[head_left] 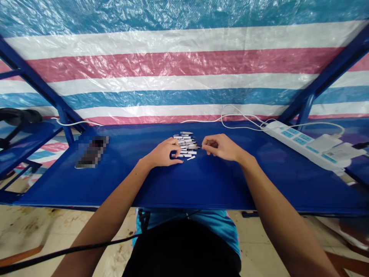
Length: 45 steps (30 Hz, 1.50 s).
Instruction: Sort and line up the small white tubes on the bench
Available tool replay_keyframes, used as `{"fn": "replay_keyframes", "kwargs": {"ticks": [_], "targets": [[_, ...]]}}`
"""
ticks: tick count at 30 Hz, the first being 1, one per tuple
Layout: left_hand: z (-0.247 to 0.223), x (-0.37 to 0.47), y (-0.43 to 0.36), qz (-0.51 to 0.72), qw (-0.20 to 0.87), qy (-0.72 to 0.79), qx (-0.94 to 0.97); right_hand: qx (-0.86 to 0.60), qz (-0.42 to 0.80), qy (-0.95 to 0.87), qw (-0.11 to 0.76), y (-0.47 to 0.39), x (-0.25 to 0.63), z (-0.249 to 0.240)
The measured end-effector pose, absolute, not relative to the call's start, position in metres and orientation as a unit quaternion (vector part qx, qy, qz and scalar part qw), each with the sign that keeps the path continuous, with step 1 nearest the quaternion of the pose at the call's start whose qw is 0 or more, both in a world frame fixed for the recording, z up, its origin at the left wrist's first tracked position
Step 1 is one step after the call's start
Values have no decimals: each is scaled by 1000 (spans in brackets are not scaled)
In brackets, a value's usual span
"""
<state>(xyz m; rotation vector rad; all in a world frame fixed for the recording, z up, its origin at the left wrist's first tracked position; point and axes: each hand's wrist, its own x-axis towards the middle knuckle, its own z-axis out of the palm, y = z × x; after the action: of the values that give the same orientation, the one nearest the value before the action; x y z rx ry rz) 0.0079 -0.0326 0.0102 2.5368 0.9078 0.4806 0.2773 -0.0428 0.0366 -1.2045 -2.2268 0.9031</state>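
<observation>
A small heap of white and clear pens (188,144) lies side by side on the blue table, several with dark tips pointing right. A short white piece, perhaps a cap (191,157), sits at the near edge of the heap. My left hand (165,153) curves around the left ends of the pens. Its thumb is stretched out apart from the fingers on the tabletop. To the right of the heap, my right hand (221,147) has thumb and fingers pinched together at the dark tip of one pen.
A white power strip (305,144) with plugged-in adapters stands on the right, its white cable (245,117) looping along the back. A blurred-out phone-like object (92,152) lies left. Blue metal posts (309,100) flank the table (190,188), and a striped sheet (178,61) hangs behind.
</observation>
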Motion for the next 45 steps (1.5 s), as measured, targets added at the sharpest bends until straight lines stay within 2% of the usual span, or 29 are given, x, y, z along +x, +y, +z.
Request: {"fn": "replay_keyframes", "kwargs": {"ticks": [13, 27, 45], "targets": [[3, 13, -34, 202, 202, 334, 898, -429, 312, -823, 201, -43, 277, 36], [-9, 26, -35, 235, 99, 340, 905, -442, 293, -826, 194, -41, 280, 36], [-5, 9, -25, 223, 184, 354, 890, -449, 274, -836, 157, -39, 278, 33]]}}
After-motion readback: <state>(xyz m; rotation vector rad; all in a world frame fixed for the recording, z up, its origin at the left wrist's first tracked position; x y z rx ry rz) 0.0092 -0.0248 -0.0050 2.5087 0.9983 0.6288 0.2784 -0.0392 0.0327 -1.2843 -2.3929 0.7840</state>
